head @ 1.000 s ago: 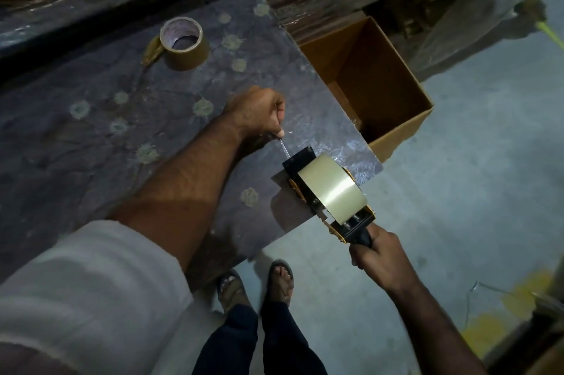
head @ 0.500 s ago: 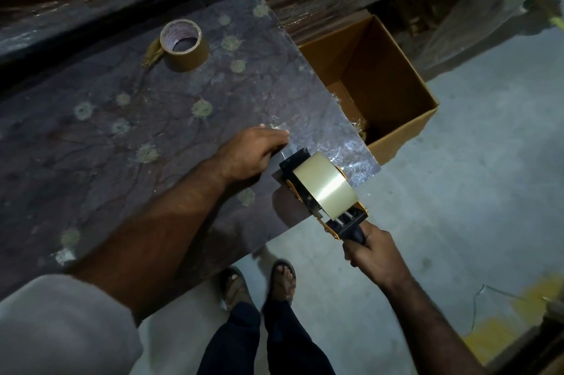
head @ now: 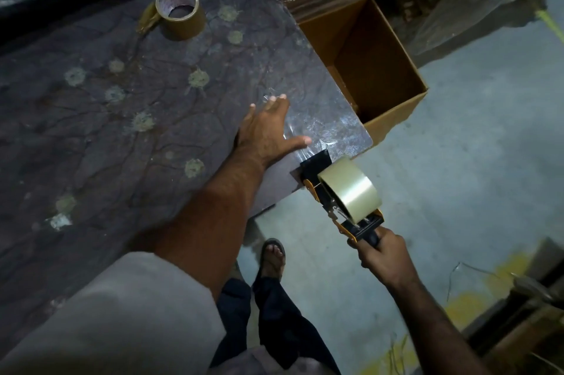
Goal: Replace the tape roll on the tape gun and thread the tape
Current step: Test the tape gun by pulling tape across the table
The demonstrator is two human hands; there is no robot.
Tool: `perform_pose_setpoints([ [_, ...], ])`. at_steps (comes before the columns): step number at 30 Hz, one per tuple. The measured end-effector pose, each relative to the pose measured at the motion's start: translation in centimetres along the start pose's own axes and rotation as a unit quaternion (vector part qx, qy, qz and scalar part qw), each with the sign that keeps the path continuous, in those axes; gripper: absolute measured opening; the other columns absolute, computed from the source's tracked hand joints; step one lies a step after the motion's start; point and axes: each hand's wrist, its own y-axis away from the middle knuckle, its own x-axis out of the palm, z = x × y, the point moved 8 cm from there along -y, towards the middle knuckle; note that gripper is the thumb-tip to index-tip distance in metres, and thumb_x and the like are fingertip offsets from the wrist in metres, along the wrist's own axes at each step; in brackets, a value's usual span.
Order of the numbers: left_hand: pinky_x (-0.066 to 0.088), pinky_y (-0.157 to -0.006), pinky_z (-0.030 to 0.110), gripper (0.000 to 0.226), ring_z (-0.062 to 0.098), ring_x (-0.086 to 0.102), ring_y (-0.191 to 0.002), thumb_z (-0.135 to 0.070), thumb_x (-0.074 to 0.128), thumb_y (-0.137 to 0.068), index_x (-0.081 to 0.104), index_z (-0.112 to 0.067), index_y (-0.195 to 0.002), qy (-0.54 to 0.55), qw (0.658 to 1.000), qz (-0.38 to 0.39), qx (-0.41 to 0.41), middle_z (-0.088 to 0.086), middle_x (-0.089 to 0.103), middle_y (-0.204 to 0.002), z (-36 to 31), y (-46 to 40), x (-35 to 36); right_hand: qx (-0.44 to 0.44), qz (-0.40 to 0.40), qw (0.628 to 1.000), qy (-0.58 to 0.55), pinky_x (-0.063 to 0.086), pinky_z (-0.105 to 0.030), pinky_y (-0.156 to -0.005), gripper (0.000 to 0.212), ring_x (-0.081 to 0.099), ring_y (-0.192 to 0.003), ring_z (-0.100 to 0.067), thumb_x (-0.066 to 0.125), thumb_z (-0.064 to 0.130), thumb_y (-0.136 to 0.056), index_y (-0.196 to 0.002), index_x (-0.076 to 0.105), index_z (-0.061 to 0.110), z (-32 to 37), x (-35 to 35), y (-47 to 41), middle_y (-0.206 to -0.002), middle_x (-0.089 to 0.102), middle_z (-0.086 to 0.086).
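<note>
Tape gun [head: 341, 209] black-orange (clear roll [head: 351, 188]); spare roll [head: 180, 12] brown; table [head: 106, 106] dark, pale-spotted.

Your left hand [head: 268, 133] lies flat on the table [head: 106, 130], just left of the tape gun [head: 341, 194] at its near corner. A spare roll [head: 180, 11] sits on the far side; an open box [head: 375, 69] stands on the floor to the right.

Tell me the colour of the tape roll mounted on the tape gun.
Pale, translucent yellowish-clear tape roll, seen in the head view.

Dark patterned table [head: 100, 130] with brown tape roll [head: 180, 12] upright.
</note>
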Motion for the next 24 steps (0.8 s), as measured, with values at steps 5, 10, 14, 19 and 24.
perform_pose_setpoints([
  [5, 0.007, -0.125, 0.049, 0.121, 0.025, 0.008, -0.158, -0.084, 0.061, -0.071, 0.013, -0.017, -0.160, -0.042, 0.999, 0.012, -0.014, 0.004, 0.007, -0.172, -0.6, 0.4, 0.9, 0.030, -0.003, 1.000, 0.000, 0.058, -0.042, -0.073, 0.019, 0.069, -0.070, -0.025, 0.063, 0.040, -0.078, -0.065, 0.068, 0.027, -1.9, 0.9, 1.1, -0.067, 0.074, 0.000],
  [10, 0.007, -0.125, 0.049, 0.126, 0.027, 0.002, -0.158, -0.081, 0.063, -0.072, 0.003, -0.016, -0.161, -0.049, 0.998, 0.036, -0.027, 0.006, 0.000, -0.172, -1.2, 1.2, 0.7, 0.078, -0.001, 0.996, -0.052, 0.050, -0.034, -0.056, 0.018, 0.060, -0.055, -0.020, 0.063, 0.020, -0.081, -0.063, 0.068, 0.022, -2.2, 1.3, 0.4, -0.062, 0.073, -0.002],
  [14, 0.006, -0.125, 0.051, 0.125, 0.030, 0.002, -0.158, -0.078, 0.066, -0.074, 0.000, -0.016, -0.161, -0.044, 0.998, 0.035, -0.037, 0.007, -0.001, -0.172, -1.6, 1.4, 0.1, 0.172, 0.039, 0.970, -0.168, 0.028, -0.025, -0.043, 0.016, 0.036, -0.043, -0.021, 0.058, 0.000, -0.074, -0.061, 0.058, 0.009, -3.6, 2.6, 0.7, -0.051, 0.044, -0.009],
  [19, 0.002, -0.126, 0.057, 0.144, 0.028, -0.003, -0.158, -0.100, 0.047, -0.054, 0.003, -0.014, -0.160, -0.097, 0.994, 0.052, -0.013, 0.009, -0.006, -0.172, -1.5, 0.9, 1.6, 0.191, 0.108, 0.942, -0.253, 0.025, -0.028, -0.047, 0.019, 0.029, -0.040, -0.020, 0.052, -0.002, -0.075, -0.060, 0.048, 0.009, -2.8, 3.4, 0.5, -0.050, 0.035, -0.008],
  [24, 0.000, -0.125, 0.060, 0.148, 0.027, -0.006, -0.158, -0.104, 0.041, -0.049, 0.003, -0.015, -0.161, -0.095, 0.994, 0.047, -0.014, 0.009, -0.010, -0.171, -1.2, 0.7, 2.1, 0.209, 0.122, 0.939, -0.245, 0.025, -0.025, -0.046, 0.018, 0.029, -0.038, -0.019, 0.053, -0.001, -0.073, -0.059, 0.049, 0.008, -3.1, 3.5, 0.1, -0.046, 0.036, -0.008],
])
